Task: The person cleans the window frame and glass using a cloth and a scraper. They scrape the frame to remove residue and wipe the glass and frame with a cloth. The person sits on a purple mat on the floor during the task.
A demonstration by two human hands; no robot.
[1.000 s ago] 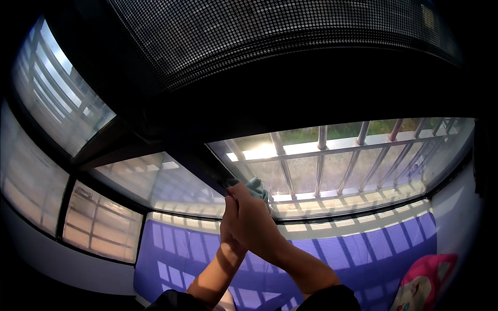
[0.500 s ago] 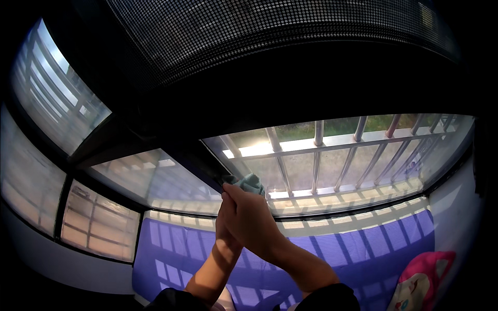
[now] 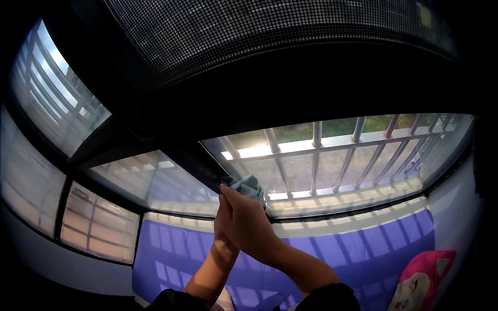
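A crumpled grey-green cloth [image 3: 248,186] is bunched against the dark upright window frame [image 3: 199,168], at the lower left corner of the clear pane. My right hand [image 3: 250,220] is closed on the cloth, its thumb side toward the frame. Close against it, my left hand [image 3: 224,228] is closed too and partly covered by the right one. What the left fingers hold, if anything, is hidden. Both forearms reach up from the lower edge and meet at the hands.
Metal bars [image 3: 315,166] stand outside the clear window pane. Below the sill lies a purple ribbed mat [image 3: 358,259] striped with shadows. A pink and cream cushion-like item [image 3: 423,282] sits at the lower right. Dark mesh [image 3: 270,31] spans the top; more framed panes [image 3: 98,220] stand left.
Both hands and the cloth have shifted very slightly left. A little more of the cloth shows above my right hand.
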